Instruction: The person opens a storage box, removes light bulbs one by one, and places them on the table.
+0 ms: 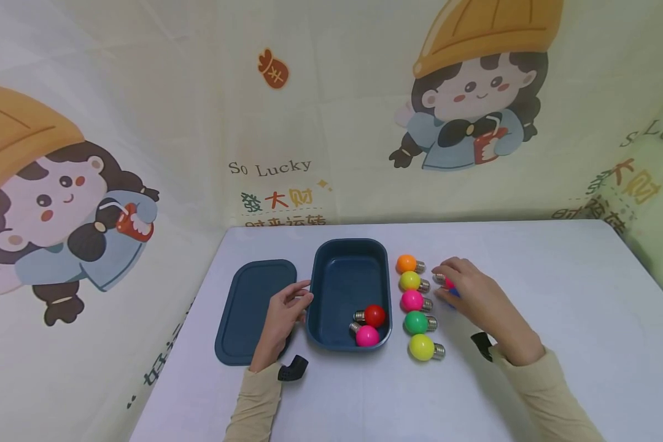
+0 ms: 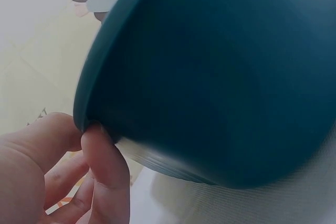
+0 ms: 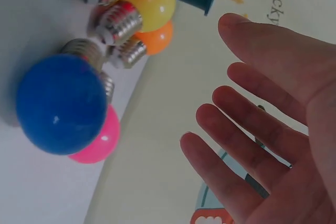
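A dark blue plastic box (image 1: 350, 279) stands on the table, with a red light bulb (image 1: 374, 316) and a pink light bulb (image 1: 367, 336) in its near right corner. My left hand (image 1: 286, 312) pinches the box's left rim between thumb and finger, seen close up in the left wrist view. My right hand (image 1: 477, 301) hovers with spread fingers over a blue light bulb (image 3: 61, 104) and a pink light bulb (image 3: 100, 140). Nothing lies between those fingers. In the head view the hand partly hides both bulbs.
Right of the box runs a column of bulbs: orange (image 1: 406, 264), yellow (image 1: 410, 281), pink (image 1: 412, 301), green (image 1: 416, 322) and another yellow bulb (image 1: 422, 347). Their metal bases point right. A flat dark blue lid (image 1: 243, 307) lies left of the box, partly under my left hand.
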A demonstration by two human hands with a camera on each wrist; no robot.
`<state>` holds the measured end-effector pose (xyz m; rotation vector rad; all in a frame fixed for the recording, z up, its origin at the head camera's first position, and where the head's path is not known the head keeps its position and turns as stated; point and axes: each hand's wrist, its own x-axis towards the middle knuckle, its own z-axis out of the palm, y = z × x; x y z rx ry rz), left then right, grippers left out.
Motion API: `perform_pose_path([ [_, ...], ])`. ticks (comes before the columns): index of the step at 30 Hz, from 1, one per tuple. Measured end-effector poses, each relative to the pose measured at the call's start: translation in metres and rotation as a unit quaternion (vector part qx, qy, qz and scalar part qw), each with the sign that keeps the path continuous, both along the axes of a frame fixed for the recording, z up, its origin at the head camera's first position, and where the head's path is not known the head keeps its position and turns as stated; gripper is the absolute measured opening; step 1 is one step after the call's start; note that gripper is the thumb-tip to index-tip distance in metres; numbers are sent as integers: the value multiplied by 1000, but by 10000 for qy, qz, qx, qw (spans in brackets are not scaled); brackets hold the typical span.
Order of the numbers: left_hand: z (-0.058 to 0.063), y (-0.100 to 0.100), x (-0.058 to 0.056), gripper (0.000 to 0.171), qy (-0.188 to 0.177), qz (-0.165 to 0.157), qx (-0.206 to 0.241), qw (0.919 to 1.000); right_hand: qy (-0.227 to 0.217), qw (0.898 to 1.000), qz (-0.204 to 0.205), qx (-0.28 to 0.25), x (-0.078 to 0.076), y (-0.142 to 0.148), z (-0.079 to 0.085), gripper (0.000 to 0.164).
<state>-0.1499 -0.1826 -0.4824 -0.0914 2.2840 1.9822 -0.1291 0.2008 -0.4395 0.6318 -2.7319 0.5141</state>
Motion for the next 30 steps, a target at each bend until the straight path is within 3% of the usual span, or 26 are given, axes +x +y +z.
perform_pose_path([
  [6, -14, -2, -5, 37, 104, 58, 24, 9999, 21, 9998, 202, 15, 0, -12, 3, 47],
  [16, -15, -3, -7, 38, 167, 23, -21, 9999, 17, 9977, 671, 73, 1, -38, -1, 44],
  [20, -11, -3, -7, 39, 58, -8, 40, 10000, -50, 9967, 809, 65, 2, -47, -2, 45],
  [27, 12, 1, 3, 40, 58, -116, -5, 9999, -270, 9965, 789, 116, 6, -61, 0, 46],
  [30, 15, 2, 5, 40, 83, -120, -10, 9999, -239, 9953, 927, 137, 6, -65, 0, 45],
])
